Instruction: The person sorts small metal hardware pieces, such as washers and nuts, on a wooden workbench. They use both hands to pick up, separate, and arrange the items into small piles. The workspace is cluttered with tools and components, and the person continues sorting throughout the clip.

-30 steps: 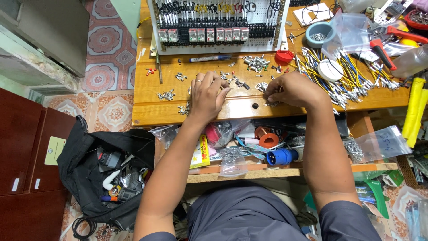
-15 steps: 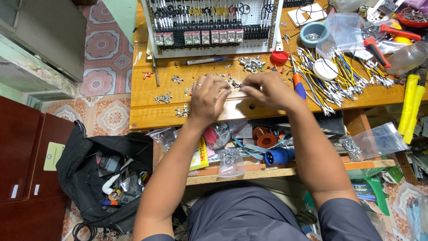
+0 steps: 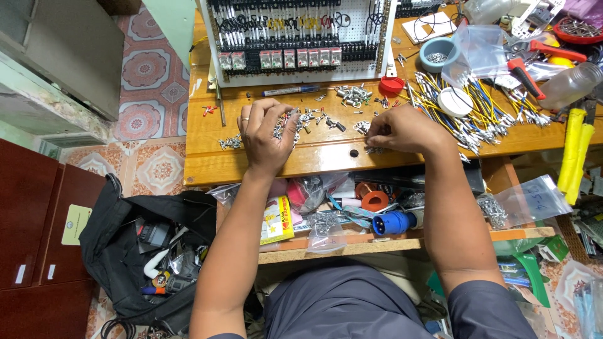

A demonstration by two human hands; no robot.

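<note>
My left hand [image 3: 266, 137] rests on the wooden workbench [image 3: 207, 135], its fingertips curled over a small cluster of loose metal terminals [image 3: 301, 119]; whether it grips any I cannot tell. To the right, my right hand [image 3: 402, 130] pinches at small metal parts [image 3: 363, 127] lying on the bench near a dark hole in the top. More loose terminals [image 3: 353, 94] lie just beyond both hands. A white perforated panel with rows of wired components [image 3: 295, 37] stands at the back of the bench.
A bundle of yellow and white wires [image 3: 483, 110], a red cap [image 3: 391, 85], a blue bowl [image 3: 438, 51], red-handled pliers [image 3: 524, 69] and a pen [image 3: 290, 91] lie on the bench. A cluttered lower shelf holds a blue plug [image 3: 392, 223]. An open black tool bag [image 3: 151, 251] sits on the floor at left.
My right hand has moved from the parts near the left hand a little to the right along the bench. The left hand stays over the terminals, fingers curled tighter.
</note>
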